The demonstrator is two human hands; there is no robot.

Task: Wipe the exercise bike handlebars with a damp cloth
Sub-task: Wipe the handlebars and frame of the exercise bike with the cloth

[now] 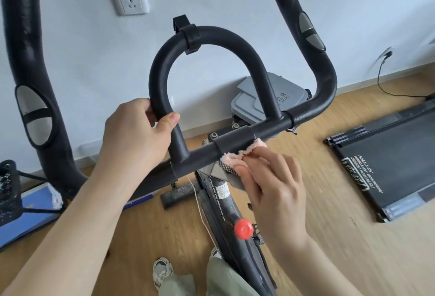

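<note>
The handlebars (235,141) sit in the middle of the view, their black crossbar running as a long axis from lower left up to upper right, with a rounded loop (207,44) rising off it and two outer arms curving up toward the wall at either edge. The pink cloth (237,154) is pressed against the near, lower side of that crossbar just beside the central clamp sleeve (233,140), bunched under the right hand (270,185), whose fingers are folded together over it, pinching the fabric between fingertips and bar. The left hand (138,133) is wrapped closed around the left leg of the loop, thumb over the front, apparently steadying the bike. From the right grip, the unwiped length I can judge lies along the bar up and to the right, toward the bend where the right arm turns upward; the short stretch to the left ends at the loop's foot, close to the left hand. So the stroke that follows would most naturally slide along the bar's own axis and not across it, and the right hand is the nearer one for that whole right-hand run. Whether the cloth is damp cannot be told from here.
</note>
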